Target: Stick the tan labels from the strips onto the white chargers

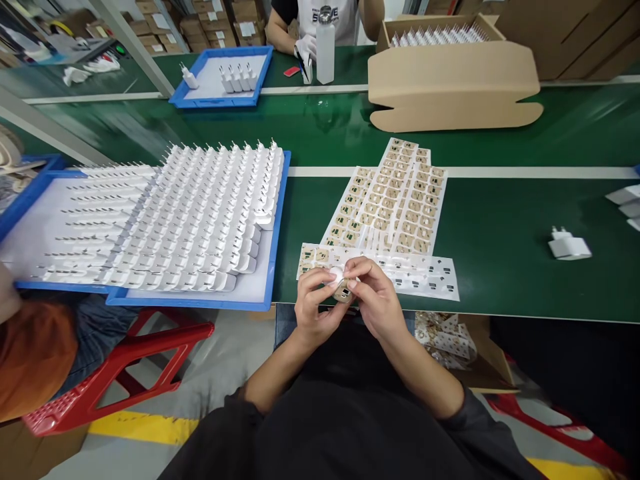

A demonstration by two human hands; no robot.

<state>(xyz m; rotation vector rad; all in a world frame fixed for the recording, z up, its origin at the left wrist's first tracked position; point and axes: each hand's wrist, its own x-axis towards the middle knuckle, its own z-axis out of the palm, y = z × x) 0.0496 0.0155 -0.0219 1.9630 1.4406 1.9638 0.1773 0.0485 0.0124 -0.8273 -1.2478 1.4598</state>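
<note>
Close to the table's front edge, my left hand is closed around a small white plug charger, mostly hidden by the fingers. A tan sticker with cut-outs covers the side facing me. My right hand pinches at the sticker's right edge, thumb and forefinger together. Just beyond my hands lies a white sticker sheet, with some tan stickers at its left end and bare backing at the right. More sheets of tan stickers overlap behind it.
At left, a blue tray holds rows of white chargers, pins up. A single charger lies at right. Across the green table stand an opened cardboard box, a bottle, another blue tray and a gloved person.
</note>
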